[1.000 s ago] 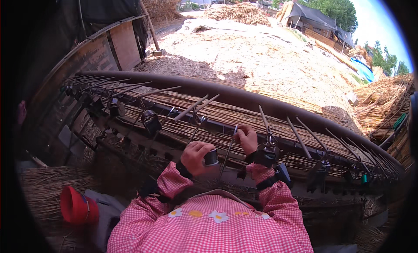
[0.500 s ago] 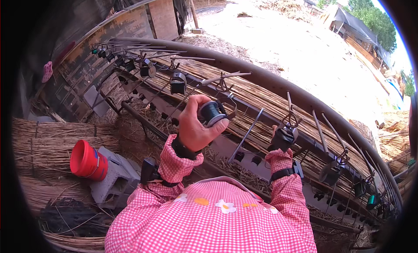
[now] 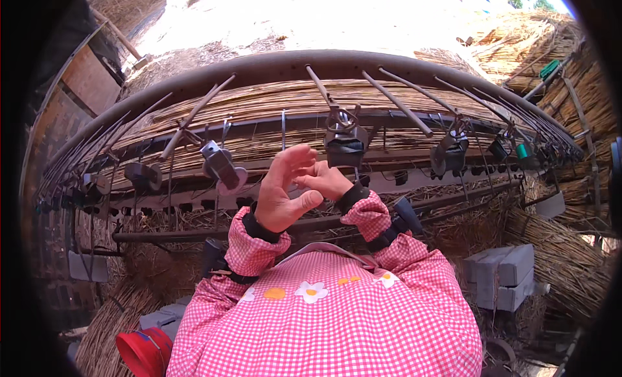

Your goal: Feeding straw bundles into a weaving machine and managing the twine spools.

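Note:
My left hand (image 3: 283, 190) is raised in front of a straw-weaving frame, palm showing, fingers spread, with nothing in it. My right hand (image 3: 326, 180) sits just behind it, fingers curled against the left hand's fingers; I cannot see whether it pinches anything. Directly above them a dark weight (image 3: 343, 145) hangs from a metal rod. A second weight (image 3: 220, 164) hangs to the left and a third (image 3: 448, 154) to the right. Rows of straw (image 3: 272, 98) lie across the frame under a curved dark beam (image 3: 291, 62).
A red bucket (image 3: 142, 351) stands at my lower left beside straw bundles. Grey blocks (image 3: 508, 273) lie at the lower right. More straw stacks (image 3: 570, 92) fill the right side. Sunlit ground lies beyond the beam.
Half a second ago my left hand held a black spool; now it is open and bare. My right hand left the frame and came to the left hand. My view swung right.

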The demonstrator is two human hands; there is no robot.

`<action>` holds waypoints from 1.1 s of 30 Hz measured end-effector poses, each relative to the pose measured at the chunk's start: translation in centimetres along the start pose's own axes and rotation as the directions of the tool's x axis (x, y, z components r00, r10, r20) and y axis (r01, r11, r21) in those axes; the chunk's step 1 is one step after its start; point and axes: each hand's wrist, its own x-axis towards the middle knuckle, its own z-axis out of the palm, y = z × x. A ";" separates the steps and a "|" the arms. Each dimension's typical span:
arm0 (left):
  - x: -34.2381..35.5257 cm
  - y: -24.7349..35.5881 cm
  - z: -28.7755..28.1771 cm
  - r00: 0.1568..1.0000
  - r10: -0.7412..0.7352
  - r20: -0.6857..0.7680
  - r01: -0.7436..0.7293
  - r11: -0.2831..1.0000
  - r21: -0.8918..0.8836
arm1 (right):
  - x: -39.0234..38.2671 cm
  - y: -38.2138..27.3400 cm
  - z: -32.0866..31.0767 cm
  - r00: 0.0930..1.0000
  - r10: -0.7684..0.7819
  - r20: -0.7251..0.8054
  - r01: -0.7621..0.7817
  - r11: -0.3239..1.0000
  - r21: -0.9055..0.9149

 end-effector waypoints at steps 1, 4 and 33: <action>0.7 0.1 0.4 0.998 0.064 0.016 -0.064 0.997 0.036 | -1.6 -0.8 -0.2 0.997 -0.024 -0.072 0.018 0.997 -0.076; 2.8 1.1 3.4 0.990 0.135 0.044 -0.126 0.980 -0.156 | -5.5 -0.5 1.2 0.967 -0.169 -0.192 0.189 0.978 0.088; 0.6 -1.7 15.8 0.409 0.803 -0.434 0.096 0.435 0.895 | -11.8 -9.8 -4.9 0.298 -0.340 0.892 -0.816 0.395 0.423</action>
